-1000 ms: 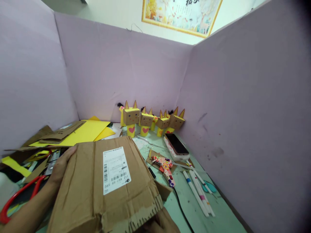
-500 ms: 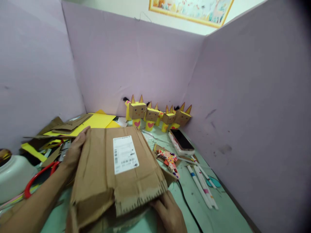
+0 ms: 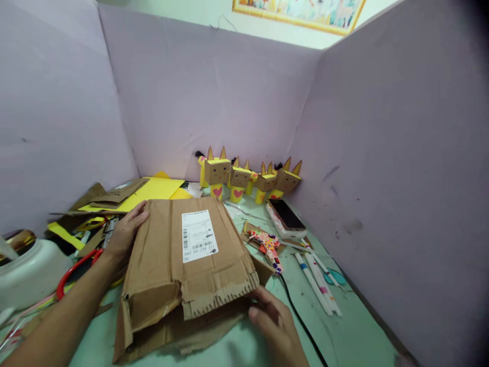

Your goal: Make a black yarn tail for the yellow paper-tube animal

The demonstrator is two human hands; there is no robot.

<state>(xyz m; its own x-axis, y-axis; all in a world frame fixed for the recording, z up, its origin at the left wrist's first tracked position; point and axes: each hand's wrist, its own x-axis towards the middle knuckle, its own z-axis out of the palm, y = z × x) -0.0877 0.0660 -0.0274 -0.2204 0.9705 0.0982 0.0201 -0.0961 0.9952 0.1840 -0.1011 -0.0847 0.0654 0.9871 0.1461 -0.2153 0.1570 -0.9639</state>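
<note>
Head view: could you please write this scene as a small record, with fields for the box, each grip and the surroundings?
Box: cardboard box, label facing up, near end open with a jagged-edged flap
Left grip: at the box's far left corner
Right grip: at its near right corner; firmness of hold unclear
Back: four box-headed figures
Right side: phone, patterned glue gun, white pens
Left side: yellow sheets

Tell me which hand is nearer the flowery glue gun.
Right. The right hand is in front of the glue gun; the left hand is across the cardboard box from it.
</note>
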